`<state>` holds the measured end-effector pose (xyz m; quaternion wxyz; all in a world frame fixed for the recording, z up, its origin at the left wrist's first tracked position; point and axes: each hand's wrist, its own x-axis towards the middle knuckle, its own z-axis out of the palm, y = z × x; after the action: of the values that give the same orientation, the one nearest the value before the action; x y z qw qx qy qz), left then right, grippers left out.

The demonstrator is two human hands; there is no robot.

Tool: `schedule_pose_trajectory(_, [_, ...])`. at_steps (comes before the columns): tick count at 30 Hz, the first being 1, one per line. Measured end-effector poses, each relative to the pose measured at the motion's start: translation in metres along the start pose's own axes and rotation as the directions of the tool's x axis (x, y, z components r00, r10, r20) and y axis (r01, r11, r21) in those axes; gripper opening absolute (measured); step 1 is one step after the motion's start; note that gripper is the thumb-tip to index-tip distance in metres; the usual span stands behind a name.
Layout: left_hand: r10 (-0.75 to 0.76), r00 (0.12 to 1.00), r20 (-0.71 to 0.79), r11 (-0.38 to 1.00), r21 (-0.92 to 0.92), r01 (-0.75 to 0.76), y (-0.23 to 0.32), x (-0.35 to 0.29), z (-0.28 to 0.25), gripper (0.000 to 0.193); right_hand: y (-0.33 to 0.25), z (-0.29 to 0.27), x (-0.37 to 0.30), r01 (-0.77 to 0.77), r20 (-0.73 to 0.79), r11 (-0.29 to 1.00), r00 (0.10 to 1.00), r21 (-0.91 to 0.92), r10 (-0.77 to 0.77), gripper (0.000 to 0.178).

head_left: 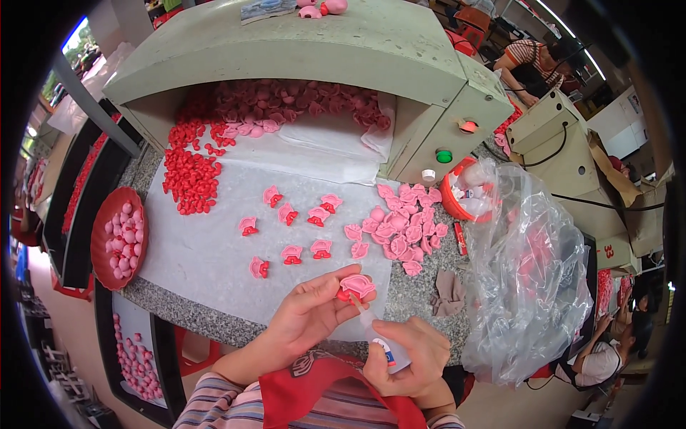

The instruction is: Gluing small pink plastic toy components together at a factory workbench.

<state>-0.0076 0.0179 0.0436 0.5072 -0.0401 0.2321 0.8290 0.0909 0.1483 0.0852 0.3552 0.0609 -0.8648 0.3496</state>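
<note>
Near the front edge of the worktop, my left hand (312, 309) pinches a small pink and red plastic piece (356, 287) between thumb and fingers. My right hand (413, 354) grips a white glue bottle (389, 349), its thin nozzle touching or almost touching the underside of that piece. Beyond my hands, several joined pink and red pieces (291, 254) lie spread over white paper (214, 264). Loose pink parts (400, 225) are heaped to the right, and small red parts (191, 182) form a pile at the far left.
A greenish metal housing (286, 50) with more pink parts inside stands at the back. At left sits a red basket (100, 236) of pink balls. An orange container (451, 198), a clear plastic bag (529, 279) and a brown cloth (448, 294) lie right. Other people work at far right.
</note>
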Motion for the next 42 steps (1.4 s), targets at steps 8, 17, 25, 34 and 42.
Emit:
schedule_pose_trajectory(8, [0.006,1.000,0.008,1.000,0.014,-0.006,-0.0005,0.0006,-0.0007,0.044,-0.0002,-0.0007,0.0021,-0.012,0.000,1.000,1.000,0.001,0.012,0.030])
schedule_pose_trajectory(17, [0.026,0.999,-0.032,0.999,0.031,-0.025,-0.0021,0.0016,0.0013,0.041,-0.0026,-0.0048,0.0001,-0.046,0.066,0.999,0.997,0.010,0.045,0.030])
schedule_pose_trajectory(25, [0.031,0.999,-0.028,0.999,0.029,-0.030,-0.0023,0.0019,0.0011,0.042,-0.0018,-0.0044,-0.0003,-0.039,0.066,0.999,0.997,0.001,0.039,0.030])
schedule_pose_trajectory(34, [0.024,0.999,0.030,0.999,0.027,-0.025,-0.0001,0.0003,0.0001,0.044,-0.0008,-0.0059,-0.0005,-0.054,0.057,0.999,0.997,0.000,0.054,0.030])
schedule_pose_trajectory(42, [0.058,0.997,-0.043,0.996,0.070,-0.055,-0.0029,0.0003,0.0029,0.046,0.0006,-0.0045,-0.0012,-0.047,0.038,0.999,0.998,0.016,0.046,0.031])
